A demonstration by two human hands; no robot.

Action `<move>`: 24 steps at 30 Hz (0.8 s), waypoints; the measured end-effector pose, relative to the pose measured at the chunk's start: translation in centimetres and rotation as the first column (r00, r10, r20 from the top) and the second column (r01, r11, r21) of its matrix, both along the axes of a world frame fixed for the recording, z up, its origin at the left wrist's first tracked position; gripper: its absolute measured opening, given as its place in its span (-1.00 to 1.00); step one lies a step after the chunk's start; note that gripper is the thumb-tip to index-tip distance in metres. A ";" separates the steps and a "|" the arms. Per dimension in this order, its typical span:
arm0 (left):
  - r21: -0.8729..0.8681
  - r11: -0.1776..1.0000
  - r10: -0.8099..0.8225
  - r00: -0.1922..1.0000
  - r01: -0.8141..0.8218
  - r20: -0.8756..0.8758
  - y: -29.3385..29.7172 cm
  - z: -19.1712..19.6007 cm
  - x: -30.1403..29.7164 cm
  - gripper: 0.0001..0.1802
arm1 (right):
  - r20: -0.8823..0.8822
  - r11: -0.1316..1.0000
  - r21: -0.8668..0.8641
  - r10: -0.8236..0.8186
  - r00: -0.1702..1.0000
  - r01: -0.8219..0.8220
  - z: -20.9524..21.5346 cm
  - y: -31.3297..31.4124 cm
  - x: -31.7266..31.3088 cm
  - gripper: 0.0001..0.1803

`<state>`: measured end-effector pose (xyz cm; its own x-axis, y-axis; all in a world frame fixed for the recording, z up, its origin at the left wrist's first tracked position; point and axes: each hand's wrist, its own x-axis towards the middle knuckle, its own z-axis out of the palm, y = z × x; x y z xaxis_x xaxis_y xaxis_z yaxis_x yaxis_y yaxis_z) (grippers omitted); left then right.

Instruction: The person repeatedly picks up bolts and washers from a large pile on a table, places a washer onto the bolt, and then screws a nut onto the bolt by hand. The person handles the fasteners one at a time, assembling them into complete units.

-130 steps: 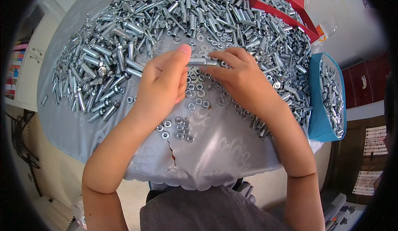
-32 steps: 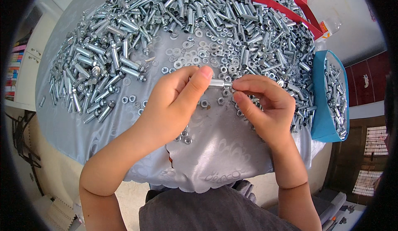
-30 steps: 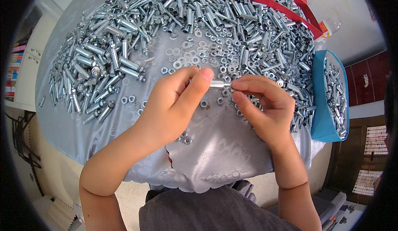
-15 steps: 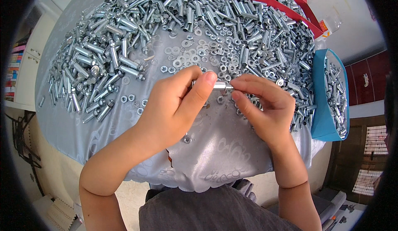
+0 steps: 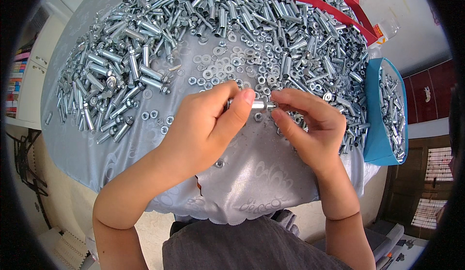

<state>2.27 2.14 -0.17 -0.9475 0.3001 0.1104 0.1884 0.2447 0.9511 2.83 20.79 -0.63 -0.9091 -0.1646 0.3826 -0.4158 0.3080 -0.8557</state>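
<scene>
- The left hand (image 5: 206,127) is clamped on a shiny metal sleeve bolt (image 5: 259,105), thumb on the near side and curled index finger across from it.
- The bolt lies roughly level between the two hands: its rear part is hidden inside the left grip, its bare cylinder shows past the left thumb tip, and its narrower end points toward the right hand (image 5: 312,124).
- The right thumb and index fingertips stand slightly apart, one below and one above that narrow end; whether they press on it I cannot tell.
- Below the left hand, a single hex nut (image 5: 219,163) lies on the grey tablecloth (image 5: 269,182), above and to the right of a small tear (image 5: 198,185) in the cloth.
- Just beyond the hands, flat washers (image 5: 225,66) and more nuts lie scattered, some overlapping.
- To the left, bolts fitted with sleeves and nuts form a loose heap (image 5: 104,71).
- Farther out, a broad pile of metal tubes (image 5: 232,8) arcs across the far side and down the right.
- At the right edge stand a blue bin (image 5: 375,141) and, beyond it, a red box (image 5: 366,28), both holding metal parts.
</scene>
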 end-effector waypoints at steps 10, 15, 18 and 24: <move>0.161 0.987 -0.049 0.984 0.021 0.171 0.1 -0.6 0.0 -0.60 | -0.122 0.998 -0.030 0.058 0.991 -0.062 0.0 -0.1 0.0 -0.59; 0.300 0.953 -0.034 0.972 -0.038 0.232 0.5 -0.9 0.1 -0.62 | -0.176 0.997 0.025 0.081 0.981 -0.078 0.0 0.3 -0.2 -0.59; 0.356 0.933 -0.095 0.907 -0.063 0.410 0.2 -0.2 -0.1 -0.62 | -0.235 0.997 0.048 0.068 0.970 -0.058 -0.1 0.0 -0.2 -0.60; 0.459 0.888 -0.199 0.875 -0.029 0.441 0.5 0.0 -0.1 -0.64 | -0.286 0.990 0.130 0.084 0.954 -0.048 0.6 0.4 0.1 -0.66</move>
